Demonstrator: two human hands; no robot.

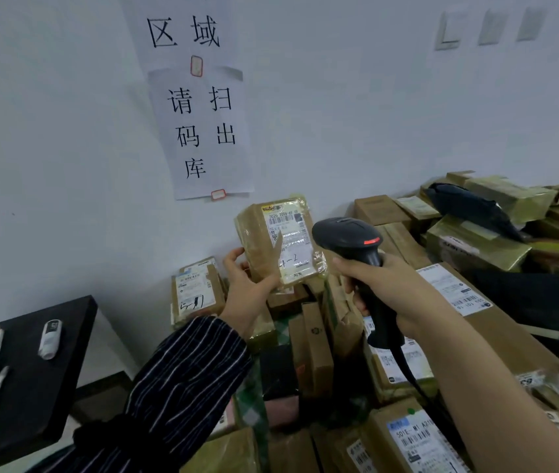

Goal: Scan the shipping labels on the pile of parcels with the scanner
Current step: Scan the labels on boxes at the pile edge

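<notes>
Parcel (pixel 258 241) is held upright by L hand (pixel 249 285), thumb & fingers clamped on its lower left edge, long axis vertical, label (pixel 291 233) faced toward scanner (pixel 353 240). Scanner is gripped just right of parcel by R hand (pixel 387 291), fingers wrapped round handle, head aimed at label; nothing is seen btwn. Pile (pixel 475 247) is spread below & right of parcel, wall sign (pixel 203 131) above it.

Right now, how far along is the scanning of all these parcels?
Done: nothing shows which parcels are already scanned. In hand: the left hand holds up one small taped parcel with its label facing the scanner, which the right hand grips; a red light glows on it. Left: the pile of boxes to the right and below looks large, so likely much remains.
</notes>
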